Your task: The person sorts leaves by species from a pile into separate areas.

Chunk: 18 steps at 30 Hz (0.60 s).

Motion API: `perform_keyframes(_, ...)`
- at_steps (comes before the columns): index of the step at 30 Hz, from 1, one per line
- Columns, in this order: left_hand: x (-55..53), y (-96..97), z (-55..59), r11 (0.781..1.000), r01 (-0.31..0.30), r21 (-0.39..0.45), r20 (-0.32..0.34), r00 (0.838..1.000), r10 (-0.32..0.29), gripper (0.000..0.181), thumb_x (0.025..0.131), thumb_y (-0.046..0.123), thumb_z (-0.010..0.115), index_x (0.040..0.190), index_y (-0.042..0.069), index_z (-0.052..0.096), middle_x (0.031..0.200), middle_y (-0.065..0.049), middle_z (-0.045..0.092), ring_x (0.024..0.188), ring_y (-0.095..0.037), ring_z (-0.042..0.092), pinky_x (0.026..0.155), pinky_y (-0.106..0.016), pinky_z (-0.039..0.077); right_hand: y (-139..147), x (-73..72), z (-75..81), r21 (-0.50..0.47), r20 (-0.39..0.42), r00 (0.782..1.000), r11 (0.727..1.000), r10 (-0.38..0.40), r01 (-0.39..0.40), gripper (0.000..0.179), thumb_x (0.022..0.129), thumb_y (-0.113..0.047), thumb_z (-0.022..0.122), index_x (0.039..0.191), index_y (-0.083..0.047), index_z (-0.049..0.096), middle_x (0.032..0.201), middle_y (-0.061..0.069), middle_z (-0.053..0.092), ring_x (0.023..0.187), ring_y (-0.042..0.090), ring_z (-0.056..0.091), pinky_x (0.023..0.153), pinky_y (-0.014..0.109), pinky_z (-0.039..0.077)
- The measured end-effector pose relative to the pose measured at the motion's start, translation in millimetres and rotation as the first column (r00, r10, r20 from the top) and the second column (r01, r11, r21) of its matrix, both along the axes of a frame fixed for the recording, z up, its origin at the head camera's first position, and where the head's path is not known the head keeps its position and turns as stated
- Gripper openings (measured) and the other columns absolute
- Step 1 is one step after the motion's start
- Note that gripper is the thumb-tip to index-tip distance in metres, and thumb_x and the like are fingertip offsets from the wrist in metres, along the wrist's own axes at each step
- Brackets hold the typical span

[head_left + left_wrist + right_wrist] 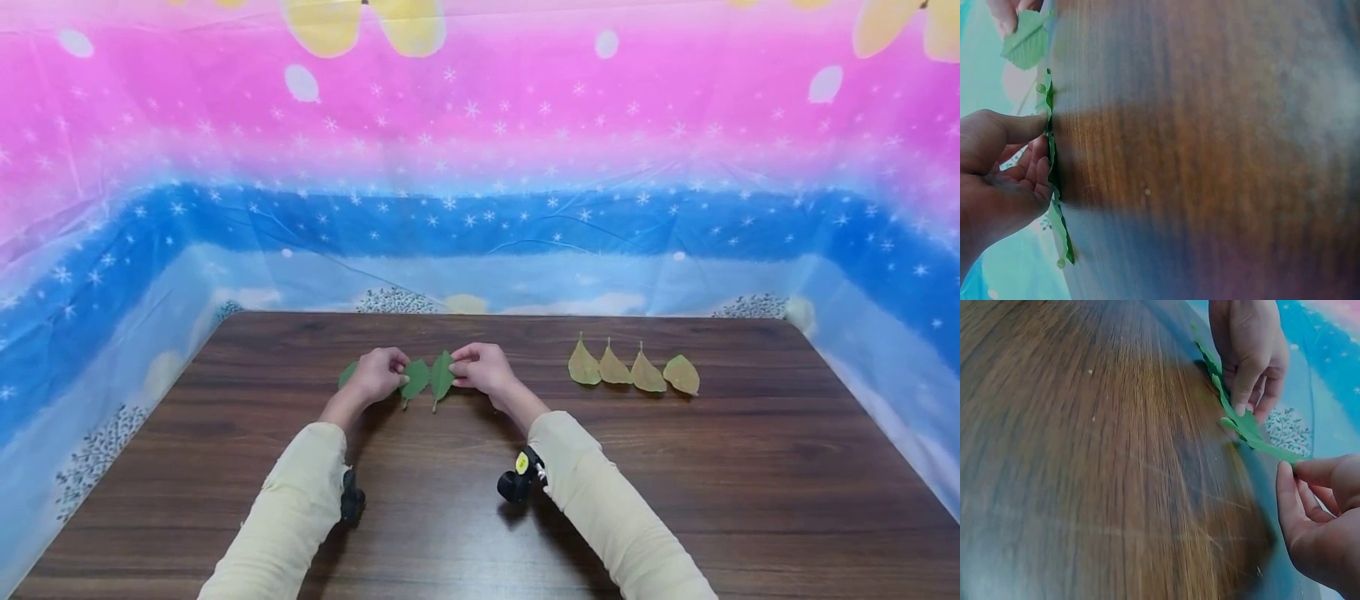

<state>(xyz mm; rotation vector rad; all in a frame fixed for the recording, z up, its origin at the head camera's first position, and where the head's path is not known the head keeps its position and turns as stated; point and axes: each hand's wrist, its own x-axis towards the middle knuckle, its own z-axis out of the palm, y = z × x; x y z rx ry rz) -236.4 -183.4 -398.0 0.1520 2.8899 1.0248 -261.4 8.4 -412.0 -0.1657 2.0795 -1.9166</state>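
My right hand [483, 367] pinches a green leaf [442, 377] by its edge between thumb and fingers. In the left wrist view that leaf [1027, 40] is tilted up off the table. Just left of it lies a second green leaf [416, 378], stalk toward me. My left hand [378, 372] grips this second leaf's left edge with thumb and fingertips. Another green leaf [347, 374] shows partly from behind the left hand. The left wrist view shows green leaves [1063, 231] in a row along the table, partly covered by that hand.
Several yellowish-brown leaves [585, 364] lie in a row on the right of the dark wooden table [450, 517]. A patterned pink and blue cloth [480, 167] surrounds the table's back and sides. Each wrist wears a small black camera [514, 487].
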Motion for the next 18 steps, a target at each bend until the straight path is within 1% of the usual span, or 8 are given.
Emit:
perform_keyframes(4, -0.7, -1.0, -0.8, 1.000, -0.003, -0.001, 0.001, 1.000, 0.003, 0.023, 0.088, -0.003, 0.064, 0.110, -0.011, 0.062, 0.095, -0.016, 0.061, 0.093, -0.030, 0.057, 0.084, -0.041, 0.047, -5.4, -1.3, -2.8, 0.020, -0.019, 0.999, 0.999, -0.032, 0.032, 0.014, 0.089, 0.010, 0.061, 0.103, 0.012, 0.062, 0.089, 0.013, 0.062, 0.068, 0.013, 0.062, 0.072, 0.029, 0.057)
perform_keyframes(6, -0.6, -0.9, -0.4, 1.000, -0.002, -0.002, 0.005, 1.000, 0.002, 0.023, 0.088, -0.003, 0.063, 0.110, -0.011, 0.061, 0.095, -0.016, 0.061, 0.093, -0.030, 0.057, 0.083, -0.041, 0.047, -6.8, -1.0, -3.5, 0.064, -0.055, 0.998, 0.997, -0.042, 0.046, 0.014, 0.088, 0.010, 0.062, 0.102, 0.012, 0.063, 0.088, 0.015, 0.063, 0.068, 0.014, 0.063, 0.070, 0.028, 0.057)
perform_keyframes(8, -0.8, -0.9, 0.0, 1.000, -0.006, 0.001, 0.011, 1.000, 0.006, 0.023, 0.089, -0.004, 0.063, 0.110, -0.010, 0.061, 0.096, -0.016, 0.061, 0.093, -0.030, 0.057, 0.083, -0.041, 0.047, -7.8, 0.0, -3.6, 0.152, -0.129, 0.991, 0.987, -0.037, 0.056, 0.013, 0.088, 0.008, 0.063, 0.101, 0.010, 0.064, 0.087, 0.014, 0.065, 0.069, 0.016, 0.065, 0.067, 0.027, 0.057)
perform_keyframes(9, -0.8, -0.9, 0.4, 1.000, -0.007, 0.000, 0.012, 1.000, 0.007, 0.023, 0.089, -0.003, 0.063, 0.110, -0.010, 0.061, 0.096, -0.016, 0.061, 0.093, -0.030, 0.057, 0.083, -0.041, 0.047, -8.3, 0.8, -3.3, 0.208, -0.175, 0.984, 0.976, -0.030, 0.066, 0.012, 0.088, 0.007, 0.064, 0.100, 0.009, 0.065, 0.086, 0.014, 0.066, 0.069, 0.017, 0.066, 0.065, 0.027, 0.056)
perform_keyframes(11, -1.1, -1.1, 0.7, 1.000, -0.005, -0.006, 0.012, 1.000, 0.005, 0.023, 0.089, -0.003, 0.063, 0.111, -0.010, 0.061, 0.096, -0.016, 0.061, 0.093, -0.030, 0.057, 0.083, -0.041, 0.047, -9.7, 2.0, -2.4, 0.314, -0.263, 0.965, 0.945, -0.009, 0.094, 0.012, 0.087, 0.004, 0.065, 0.098, 0.006, 0.067, 0.085, 0.013, 0.067, 0.071, 0.019, 0.067, 0.064, 0.026, 0.055)
perform_keyframes(13, -1.4, -1.1, 0.6, 1.000, -0.006, -0.010, 0.010, 1.000, 0.007, 0.023, 0.089, -0.003, 0.063, 0.111, -0.010, 0.061, 0.096, -0.016, 0.061, 0.093, -0.030, 0.057, 0.084, -0.041, 0.047, -10.9, 2.8, -2.3, 0.406, -0.341, 0.940, 0.904, 0.015, 0.133, 0.012, 0.086, 0.002, 0.065, 0.098, 0.003, 0.068, 0.085, 0.011, 0.069, 0.073, 0.020, 0.067, 0.065, 0.025, 0.054)
perform_keyframes(15, -1.7, -1.2, 0.4, 1.000, -0.007, -0.014, 0.006, 1.000, 0.007, 0.023, 0.089, -0.003, 0.063, 0.110, -0.010, 0.062, 0.096, -0.016, 0.061, 0.093, -0.030, 0.057, 0.084, -0.041, 0.047, -12.0, 3.3, -2.7, 0.457, -0.390, 0.920, 0.874, 0.031, 0.164, 0.013, 0.085, 0.002, 0.065, 0.097, 0.002, 0.069, 0.085, 0.010, 0.069, 0.077, 0.020, 0.067, 0.067, 0.025, 0.052)
perform_keyframes(18, -1.8, -1.1, 0.0, 1.000, -0.010, -0.009, 0.007, 1.000, 0.010, 0.022, 0.089, -0.003, 0.063, 0.110, -0.010, 0.062, 0.095, -0.016, 0.061, 0.092, -0.030, 0.057, 0.084, -0.041, 0.047, -12.3, 3.5, -4.3, 0.486, -0.423, 0.905, 0.854, 0.043, 0.186, 0.013, 0.084, 0.003, 0.065, 0.096, 0.001, 0.069, 0.086, 0.009, 0.069, 0.082, 0.021, 0.065, 0.071, 0.027, 0.052)
